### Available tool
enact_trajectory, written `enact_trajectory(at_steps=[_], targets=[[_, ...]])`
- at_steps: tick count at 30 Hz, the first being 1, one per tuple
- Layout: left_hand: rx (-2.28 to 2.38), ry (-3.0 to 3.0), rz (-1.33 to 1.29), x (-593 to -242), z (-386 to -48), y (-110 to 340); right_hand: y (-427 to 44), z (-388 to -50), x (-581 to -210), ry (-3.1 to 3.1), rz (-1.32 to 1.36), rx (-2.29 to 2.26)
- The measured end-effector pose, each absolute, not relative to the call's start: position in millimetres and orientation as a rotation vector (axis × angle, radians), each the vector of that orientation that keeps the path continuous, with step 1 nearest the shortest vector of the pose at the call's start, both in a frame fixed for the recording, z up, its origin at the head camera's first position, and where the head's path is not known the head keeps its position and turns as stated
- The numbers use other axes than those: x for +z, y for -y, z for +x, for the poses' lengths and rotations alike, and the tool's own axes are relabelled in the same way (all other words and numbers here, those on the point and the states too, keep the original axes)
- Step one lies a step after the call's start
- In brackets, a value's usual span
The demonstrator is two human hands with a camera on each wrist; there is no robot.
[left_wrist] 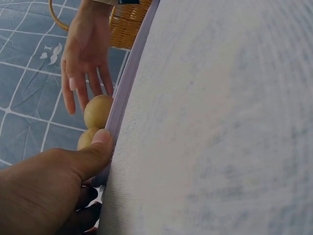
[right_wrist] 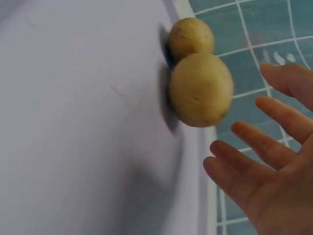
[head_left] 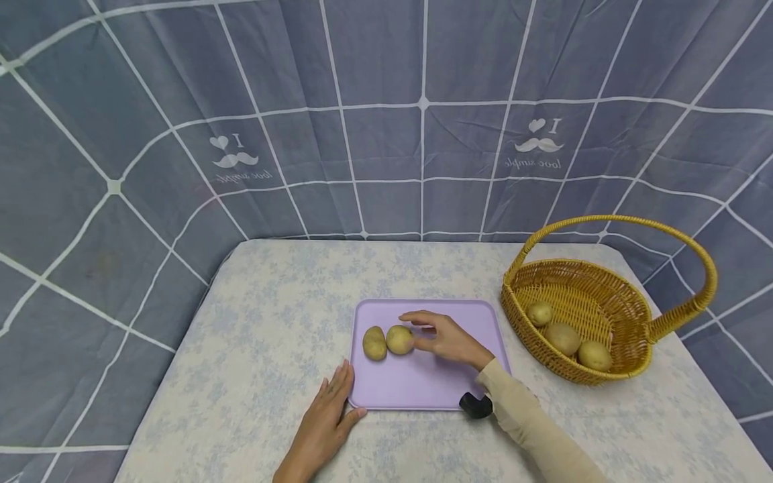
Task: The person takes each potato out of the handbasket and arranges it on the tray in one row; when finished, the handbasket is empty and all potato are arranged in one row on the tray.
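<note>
Two potatoes lie side by side on a lilac tray (head_left: 423, 392), the left potato (head_left: 374, 343) next to the right potato (head_left: 399, 339). My right hand (head_left: 445, 337) hovers just right of them with its fingers spread. In the right wrist view a gap shows between those fingers and the nearer potato (right_wrist: 201, 90), and the palm is bare. At the tray's near left corner my left hand (head_left: 325, 419) rests with fingers extended along the side and the thumb by the front edge. The left wrist view shows its thumb (left_wrist: 101, 138) against the tray rim.
Right of the tray stands a wicker basket (head_left: 634, 302) with a tall arched handle (head_left: 616, 218); 3 potatoes (head_left: 563, 339) lie inside. A pale floral cloth (head_left: 272, 315) covers the table. Behind it hangs a blue-grey checked curtain (head_left: 386, 147). A black band (head_left: 476, 405) is at my right wrist.
</note>
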State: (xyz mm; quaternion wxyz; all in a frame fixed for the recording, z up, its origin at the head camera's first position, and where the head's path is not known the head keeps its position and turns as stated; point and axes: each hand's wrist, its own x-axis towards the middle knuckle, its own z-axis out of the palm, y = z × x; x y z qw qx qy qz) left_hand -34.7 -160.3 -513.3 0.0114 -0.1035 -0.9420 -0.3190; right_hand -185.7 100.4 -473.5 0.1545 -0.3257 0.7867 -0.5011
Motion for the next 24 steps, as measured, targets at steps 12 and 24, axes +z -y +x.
enact_trajectory(at_steps=[12, 24], targets=[[-0.967, 2.902, -0.338, -513.6, -34.2, 159.6, -175.3, -188.8, -417.2, -2.32, -0.773, -1.741], [-1.006, 2.956, -0.308, -512.7, -35.8, 160.0, -250.6, -189.7, -381.1, -2.506, -0.602, -1.855]])
